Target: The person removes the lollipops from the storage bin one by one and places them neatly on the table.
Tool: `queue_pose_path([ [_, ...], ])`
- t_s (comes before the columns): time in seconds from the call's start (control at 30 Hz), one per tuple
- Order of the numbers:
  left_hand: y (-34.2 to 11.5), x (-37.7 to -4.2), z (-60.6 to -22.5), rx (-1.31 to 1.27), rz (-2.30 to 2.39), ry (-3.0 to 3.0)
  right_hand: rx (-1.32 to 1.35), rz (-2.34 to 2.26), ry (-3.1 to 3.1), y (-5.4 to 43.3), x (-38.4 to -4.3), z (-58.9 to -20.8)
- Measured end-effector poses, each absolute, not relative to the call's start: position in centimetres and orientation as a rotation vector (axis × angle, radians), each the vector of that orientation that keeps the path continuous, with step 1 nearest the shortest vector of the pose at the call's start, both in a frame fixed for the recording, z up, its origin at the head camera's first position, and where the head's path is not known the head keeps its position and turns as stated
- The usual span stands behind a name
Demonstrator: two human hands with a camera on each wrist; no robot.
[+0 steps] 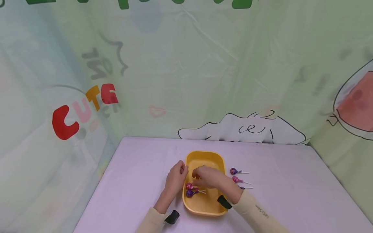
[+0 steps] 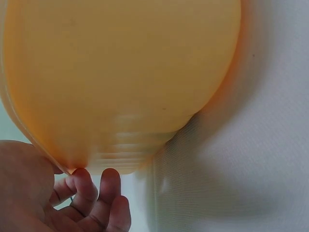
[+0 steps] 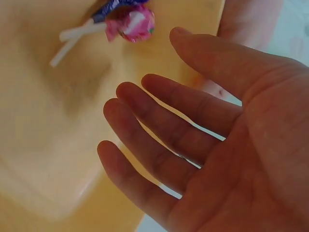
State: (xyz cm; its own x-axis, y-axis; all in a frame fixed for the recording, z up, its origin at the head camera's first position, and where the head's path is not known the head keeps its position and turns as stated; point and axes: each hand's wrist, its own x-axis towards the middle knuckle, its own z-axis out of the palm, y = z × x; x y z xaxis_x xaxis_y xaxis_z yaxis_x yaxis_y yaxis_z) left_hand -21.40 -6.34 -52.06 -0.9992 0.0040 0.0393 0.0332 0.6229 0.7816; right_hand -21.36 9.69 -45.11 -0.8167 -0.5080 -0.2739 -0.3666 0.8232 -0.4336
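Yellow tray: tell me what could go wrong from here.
The left hand holds the yellow tray by its rim, so a tug might slide or tip it. Inside, the purple lollipop and pink lollipop lie with sticks crossed, so lifting one could drag the other. In the head view, the right sleeve partly hides a lollipop outside the tray and might knock it.

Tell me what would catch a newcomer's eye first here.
The yellow tray on the table probably comes first, two lollipops inside, left hand at its left side, right hand over it. Three more lollipops lie to its right. Colourful CUTE lettering marks the backdrop's left.
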Motion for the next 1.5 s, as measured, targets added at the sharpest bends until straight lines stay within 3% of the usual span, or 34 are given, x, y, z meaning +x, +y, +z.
queue_pose_path([
  [0.63,-6.4,-21.4,-52.1,-0.033,-1.354,-2.802,-0.663,-0.461,2.555,8.0,-21.5,-47.4],
  [1.5,-6.4,-21.3,-51.9,-0.033,-1.343,-2.81,-0.789,-0.349,2.612,7.7,-21.0,-46.7],
])
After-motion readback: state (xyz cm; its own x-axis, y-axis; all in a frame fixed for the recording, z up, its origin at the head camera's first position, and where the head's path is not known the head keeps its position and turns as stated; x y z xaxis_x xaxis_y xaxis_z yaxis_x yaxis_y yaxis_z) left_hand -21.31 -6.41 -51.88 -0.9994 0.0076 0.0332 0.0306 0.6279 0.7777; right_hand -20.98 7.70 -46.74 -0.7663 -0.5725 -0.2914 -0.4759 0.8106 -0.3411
